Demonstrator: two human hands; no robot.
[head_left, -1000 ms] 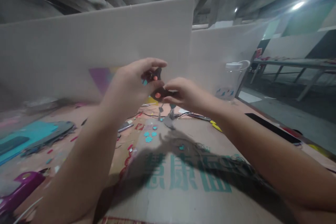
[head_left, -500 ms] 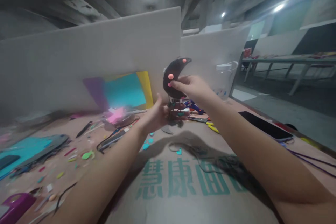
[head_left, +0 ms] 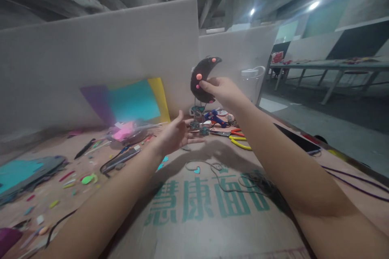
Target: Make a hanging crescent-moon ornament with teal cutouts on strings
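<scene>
A black crescent moon ornament (head_left: 199, 83) dotted with pink and orange beads is held up by my right hand (head_left: 223, 91), thumb on its front near the inner curve. Strings with small dark teal pieces (head_left: 199, 125) hang below the crescent. My left hand (head_left: 178, 133) is beside those hanging pieces, palm up, fingers stretched and thumb raised; whether it touches them I cannot tell. On the board (head_left: 182, 234) printed with green characters lie a small turquoise heart (head_left: 197, 170) and a loose grey cord (head_left: 225, 188).
Behind the hands lie a blue glue gun (head_left: 215, 118) and yellow-handled scissors (head_left: 240, 142). A clear bottle (head_left: 249, 85) and a black phone (head_left: 296, 139) are on the right. Coloured sheets (head_left: 133, 101) lean on the white partition (head_left: 100, 48). Scraps litter the left side.
Both hands were together on the crescent. My left hand has let go and moved down beside the hanging pieces; my right hand now holds the crescent up. The view has shifted rightward.
</scene>
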